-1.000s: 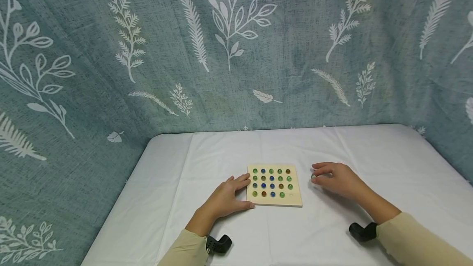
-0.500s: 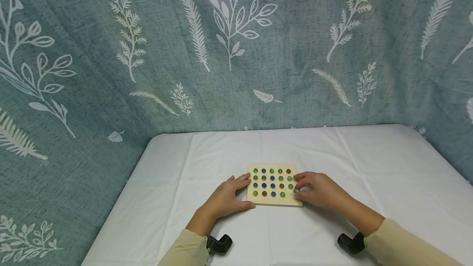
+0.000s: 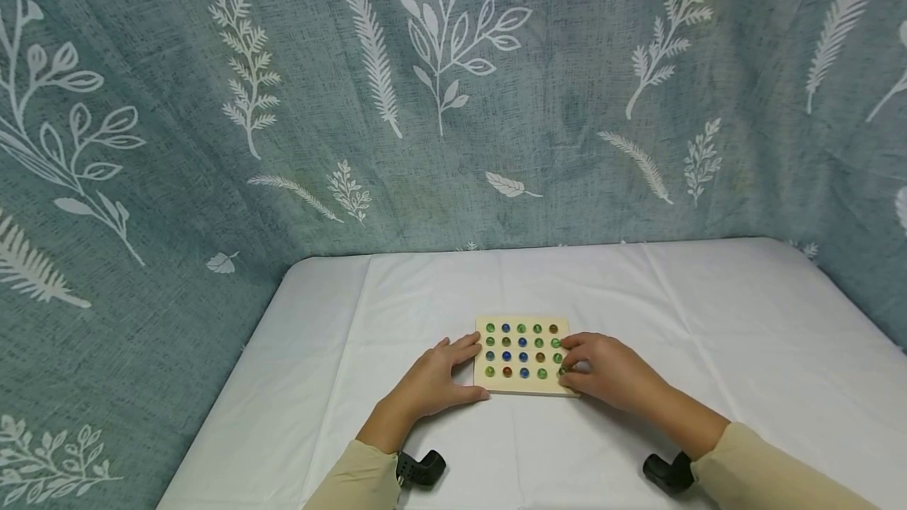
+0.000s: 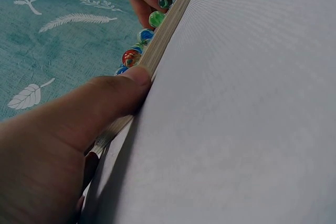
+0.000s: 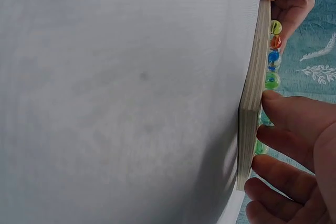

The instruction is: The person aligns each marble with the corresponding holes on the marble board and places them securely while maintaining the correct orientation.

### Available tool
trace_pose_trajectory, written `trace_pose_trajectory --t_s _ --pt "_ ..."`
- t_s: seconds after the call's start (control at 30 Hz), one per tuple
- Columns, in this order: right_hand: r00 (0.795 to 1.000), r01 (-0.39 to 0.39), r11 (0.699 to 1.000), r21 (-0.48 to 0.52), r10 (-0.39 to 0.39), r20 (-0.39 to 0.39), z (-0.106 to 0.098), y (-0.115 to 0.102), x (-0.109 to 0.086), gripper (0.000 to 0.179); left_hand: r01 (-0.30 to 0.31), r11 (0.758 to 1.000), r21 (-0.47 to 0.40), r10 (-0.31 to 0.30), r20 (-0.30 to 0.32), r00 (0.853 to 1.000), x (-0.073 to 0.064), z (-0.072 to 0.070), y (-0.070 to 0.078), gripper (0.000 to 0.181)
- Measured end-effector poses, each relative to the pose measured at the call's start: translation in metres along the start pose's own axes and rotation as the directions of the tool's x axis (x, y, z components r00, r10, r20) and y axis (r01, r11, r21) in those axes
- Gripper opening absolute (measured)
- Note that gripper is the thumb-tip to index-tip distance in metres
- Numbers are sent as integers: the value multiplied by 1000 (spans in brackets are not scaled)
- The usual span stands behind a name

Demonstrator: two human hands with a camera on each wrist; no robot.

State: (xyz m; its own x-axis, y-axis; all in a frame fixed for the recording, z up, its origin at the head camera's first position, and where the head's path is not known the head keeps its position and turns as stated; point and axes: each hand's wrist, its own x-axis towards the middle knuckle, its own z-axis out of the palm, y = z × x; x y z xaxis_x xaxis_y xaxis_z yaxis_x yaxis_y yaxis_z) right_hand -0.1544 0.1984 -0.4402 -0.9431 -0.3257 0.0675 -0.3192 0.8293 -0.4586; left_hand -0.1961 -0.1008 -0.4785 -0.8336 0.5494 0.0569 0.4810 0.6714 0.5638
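Observation:
A flat wooden board [image 3: 516, 386] lies on the white-covered table, with rows of glass marbles [image 3: 523, 356] in green, blue and amber seated in it. My left hand [image 3: 432, 380] holds the board's near left corner, thumb along the front edge and fingers at the left side. At the near right corner, my right hand [image 3: 609, 368] pinches a dark green marble [image 4: 165, 2] between thumb and index finger, at the last spot of the front row. In the right wrist view my fingers mostly hide that marble; its other fingers hang beside the board's right side.
A white cloth [image 3: 397, 297] with creases covers the table. Behind it and at the sides hangs a blue-green curtain [image 3: 298, 101] with white leaf prints. Black wrist cameras [image 3: 421, 468] sit at both beige sleeves [image 3: 357, 478].
My right hand has moved left from beside the board, carrying the marble onto its near right corner, then slightly lower. The left hand has stayed in place.

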Motion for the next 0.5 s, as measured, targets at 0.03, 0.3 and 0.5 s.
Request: trace_pose_trajectory --t_s 0.03,0.3,0.5 --pt "1000 2 1000 -1 -2 -1 0 0 0 3 1 1000 1 -1 0 1000 0 0 0 78" --pt "1000 8 1000 -2 -8 -2 2 0 -1 4 11 1000 -8 -11 6 1000 0 0 0 79" --pt "1000 13 1000 2 -13 -11 2 0 -1 4 11 1000 -5 -11 6 1000 0 0 0 80"
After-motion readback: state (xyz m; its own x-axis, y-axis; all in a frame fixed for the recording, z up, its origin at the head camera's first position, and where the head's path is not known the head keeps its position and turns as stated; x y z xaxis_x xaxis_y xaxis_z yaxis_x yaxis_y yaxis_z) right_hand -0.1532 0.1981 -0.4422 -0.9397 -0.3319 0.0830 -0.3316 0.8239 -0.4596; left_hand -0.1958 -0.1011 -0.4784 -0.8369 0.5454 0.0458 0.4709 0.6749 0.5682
